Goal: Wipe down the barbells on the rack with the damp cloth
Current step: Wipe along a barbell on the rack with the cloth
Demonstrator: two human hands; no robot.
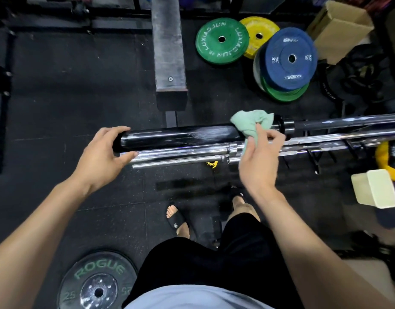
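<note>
Several barbells lie side by side on a low rack, running left to right. The farthest has a thick black sleeve with damp streaks near its right end. Two chrome barbells lie nearer to me. My left hand grips the left end of the black sleeve, fingers curled over it and thumb under. My right hand pinches a crumpled mint-green cloth, which rests on the right end of the black sleeve by its collar.
Green, yellow and blue weight plates lie on the black rubber floor beyond the bars. A worn bench stands behind. A cream plastic tub sits at right, a Rogue plate near my feet, a cardboard box far right.
</note>
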